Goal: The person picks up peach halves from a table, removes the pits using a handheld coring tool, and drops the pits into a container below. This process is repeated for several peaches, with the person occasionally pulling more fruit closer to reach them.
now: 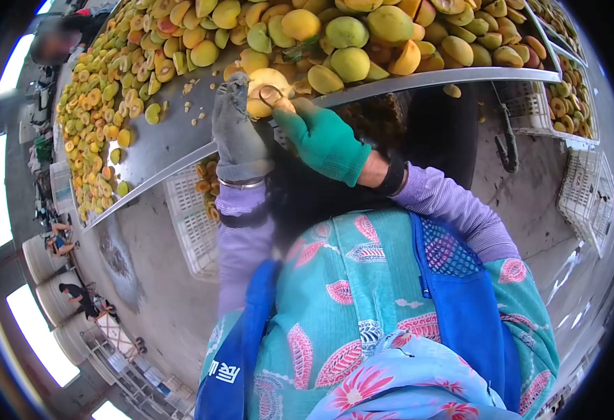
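My left hand [242, 133], in a grey glove, is closed around a cut yellow peach [266, 78] at the near edge of the metal table. My right hand [328, 143] wears a green glove with bare fingertips and grips a small ring-shaped pitting tool [270, 93]. The tool's loop lies against the cut face of the peach. Whole yellow-green peaches [347, 33] are heaped just beyond both hands. To the left, many cut peach halves [135, 105] are spread over the metal table [174, 129].
Below the table edge stands a white plastic crate [188, 217] with fruit pieces. More crates [587, 189] are at the right, one holding cut fruit. A dark hook-like metal piece [507, 150] hangs near the right table leg. Other people [83, 297] are far off at the left.
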A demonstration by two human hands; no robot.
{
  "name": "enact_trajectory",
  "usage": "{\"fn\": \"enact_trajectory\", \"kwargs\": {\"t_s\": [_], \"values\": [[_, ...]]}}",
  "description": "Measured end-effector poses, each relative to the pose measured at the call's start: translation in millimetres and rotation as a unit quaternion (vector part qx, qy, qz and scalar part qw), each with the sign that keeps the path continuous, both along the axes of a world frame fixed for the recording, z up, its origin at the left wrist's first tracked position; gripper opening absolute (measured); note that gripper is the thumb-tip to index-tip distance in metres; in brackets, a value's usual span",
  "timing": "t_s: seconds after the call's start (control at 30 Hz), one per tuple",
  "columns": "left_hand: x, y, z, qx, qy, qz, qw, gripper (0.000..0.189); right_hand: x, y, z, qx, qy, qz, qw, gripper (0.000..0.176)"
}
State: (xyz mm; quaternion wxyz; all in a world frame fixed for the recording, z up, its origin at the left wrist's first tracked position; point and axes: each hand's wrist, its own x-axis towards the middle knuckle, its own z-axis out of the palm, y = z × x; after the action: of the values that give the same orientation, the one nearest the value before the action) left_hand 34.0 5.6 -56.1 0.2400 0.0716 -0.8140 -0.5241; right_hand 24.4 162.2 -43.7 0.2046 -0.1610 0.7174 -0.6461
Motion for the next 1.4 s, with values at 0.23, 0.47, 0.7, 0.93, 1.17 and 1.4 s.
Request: {"fn": "enact_trajectory", "kwargs": {"t_s": [0.23, 0.47, 0.7, 0.93, 1.17, 1.4], "values": [[8.8, 20.1, 39.6, 0.01, -0.016, -0.081, 0.997, 0.032, 14.4, -8.7, -10.0, -0.032, 0.007, -0.033, 0.999, 0.038], [11.7, 14.7, 27.2, 0.267, 0.017, -0.027, 0.963, 0.024, 43.7, -21.7, 6.2, -0.063, -0.015, -0.07, 0.995, 0.035], [0.2, 13.9, 45.5, 0.302, -0.152, -0.036, 0.94, 0.025, 32.3, -23.8, 9.0, -0.085, -0.251, 0.036, 0.964, 0.041], [-4.3, 8.4, 54.6, -0.011, -0.042, -0.171, 0.984, 0.026, 2.6, -3.5, 4.1, -0.072, -0.234, 0.141, 0.959, 0.039], [-17.4, 14.3, 45.4, 0.354, -0.191, -0.109, 0.909, 0.035, -4.0, -0.2, 22.0, -0.317, -0.523, 0.231, 0.756, 0.037], [17.3, 14.5, 39.3, 0.472, -0.05, 0.081, 0.876, 0.036, -11.3, 3.2, 17.7, -0.439, -0.598, 0.354, 0.57, 0.038]]}}
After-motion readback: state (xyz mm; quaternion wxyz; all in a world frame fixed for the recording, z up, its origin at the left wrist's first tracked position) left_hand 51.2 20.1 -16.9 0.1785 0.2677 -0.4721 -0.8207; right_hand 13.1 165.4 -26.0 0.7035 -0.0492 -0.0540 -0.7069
